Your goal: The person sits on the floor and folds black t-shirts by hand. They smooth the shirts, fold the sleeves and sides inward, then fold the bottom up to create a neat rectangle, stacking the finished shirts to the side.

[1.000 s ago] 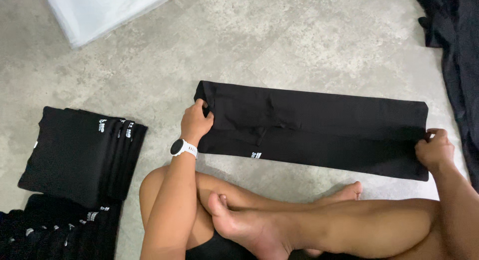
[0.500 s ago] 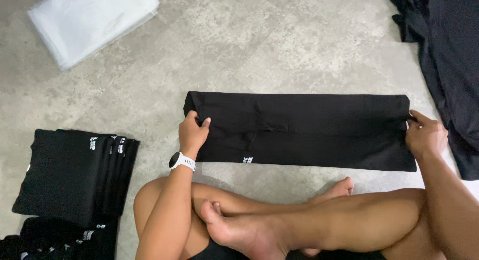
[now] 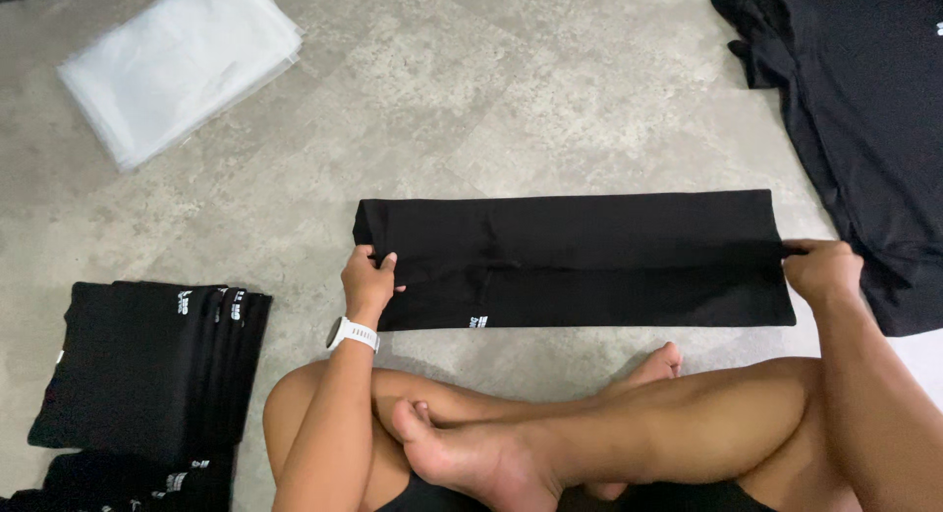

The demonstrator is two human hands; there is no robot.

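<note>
Your left hand (image 3: 369,281) pinches one short end of the folded black garment (image 3: 580,258) and your right hand (image 3: 821,269) grips the other, pulling the long strip flat on the concrete floor (image 3: 511,89) before your crossed legs (image 3: 589,433).

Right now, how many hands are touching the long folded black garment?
2: the left hand grips the black garment at its left end, the right hand at its right end.

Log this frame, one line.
left hand: grips end of folded black cloth garment | right hand: grips other end | garment: flat on grey floor
</note>
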